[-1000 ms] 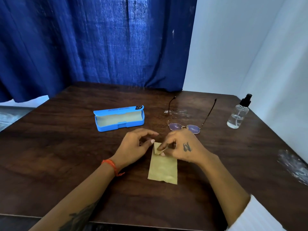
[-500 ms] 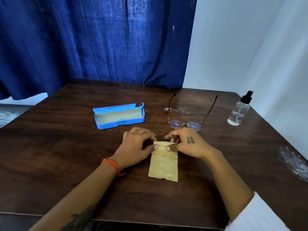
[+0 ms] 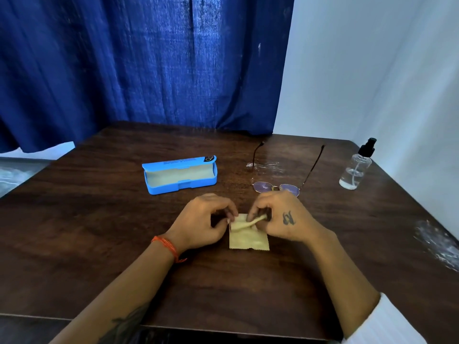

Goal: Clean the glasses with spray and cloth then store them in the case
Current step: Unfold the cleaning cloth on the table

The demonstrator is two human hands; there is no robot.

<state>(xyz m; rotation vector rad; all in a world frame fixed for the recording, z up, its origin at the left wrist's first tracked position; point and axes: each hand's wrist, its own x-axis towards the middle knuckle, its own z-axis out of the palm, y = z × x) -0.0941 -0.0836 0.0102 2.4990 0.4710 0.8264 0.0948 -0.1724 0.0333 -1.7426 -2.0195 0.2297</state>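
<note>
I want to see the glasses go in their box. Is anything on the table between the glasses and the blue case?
Nothing visible is in the way. The glasses lie unfolded to the right of the open blue case, with only bare table between them. Both hands and the cloth are nearer the person.

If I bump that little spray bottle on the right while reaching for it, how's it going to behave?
The spray bottle would probably tip easily: it stands tall and narrow with a black pump on top. It looks light, since the clear body holds only a little liquid at the bottom. On its side it would likely roll, and it stands near the table edge.
</note>
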